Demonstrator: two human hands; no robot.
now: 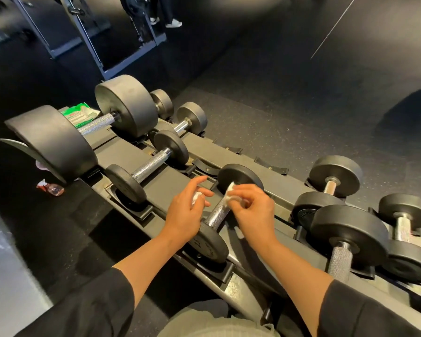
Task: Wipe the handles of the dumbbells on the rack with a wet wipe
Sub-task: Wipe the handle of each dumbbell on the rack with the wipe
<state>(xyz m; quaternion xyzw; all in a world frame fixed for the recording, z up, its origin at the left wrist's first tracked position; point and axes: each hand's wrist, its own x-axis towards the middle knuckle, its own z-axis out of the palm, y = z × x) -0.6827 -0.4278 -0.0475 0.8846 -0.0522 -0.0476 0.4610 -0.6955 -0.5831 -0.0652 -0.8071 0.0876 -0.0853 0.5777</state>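
A black dumbbell with a knurled steel handle [216, 214] lies on the rack [170, 176] right in front of me. My right hand [252, 210] pinches a white wet wipe [230, 195] against the far end of that handle. My left hand [186, 210] hovers just left of the handle and holds a small crumpled white wipe [197, 197] in its curled fingers, index finger stretched out. More dumbbells sit on the rack: a small one [151, 164] to the left, a large one [96, 124] at the far left, others to the right [340, 261].
A green pack of wet wipes [79, 114] lies on the rack behind the large dumbbell. A small spray bottle [51, 189] lies on the dark floor at left. A grey machine frame [93, 40] and a person's feet [173, 23] are at the back.
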